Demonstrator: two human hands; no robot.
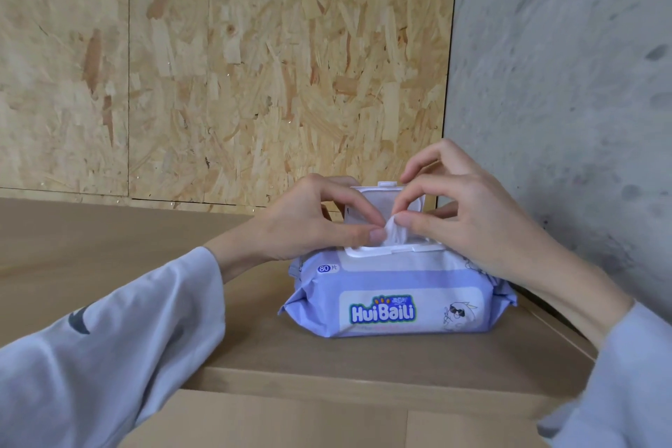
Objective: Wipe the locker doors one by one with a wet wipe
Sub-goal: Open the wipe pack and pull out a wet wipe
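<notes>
You were only at the start: your left hand point(309, 222) and right hand point(458, 215) both pinched the wet wipe point(394, 229) poking from the open pack point(392, 291) at lower centre; no locker door wiped yet

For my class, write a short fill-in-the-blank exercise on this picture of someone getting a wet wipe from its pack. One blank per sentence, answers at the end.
1. The lid of the wipe pack is flipped ____.
2. The left hand and right hand both pinch the white ____ sticking out of the opening.
3. The pack's wrapper is mostly ____ in colour.
4. The pack rests on a ____ surface.

Answers: open; wipe; purple; wooden
</notes>
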